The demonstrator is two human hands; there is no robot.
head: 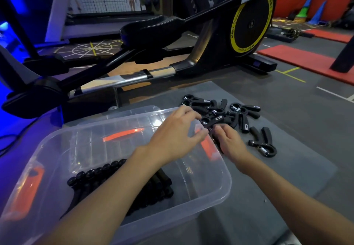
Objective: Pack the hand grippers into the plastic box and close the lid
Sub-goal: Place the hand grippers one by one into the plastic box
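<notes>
— Box (229, 183) nearest us, low left. One row of grippers (99, 172) is packed inside, ring ends in a line.

— Loose ones?

— Pile (235, 114) on the mat (287, 129), just past the box's far right corner, ahead of both hands. One stray (262, 143) lies apart, further right.

— Hands?

— Left hand (172, 139) hangs over that corner, fingers loosely bent and spread, holding nothing I can see. Right hand (231, 143) is at the pile's near edge, fingers curled down onto a gripper. Gripped or only touched, can't tell.

— Nearer one?

— Right. Closest gripper lies roughly crosswise to the arms, so I'd guess a lift, then a carry back and left into the box. Lid (134, 111) lies behind the box, off.
</notes>
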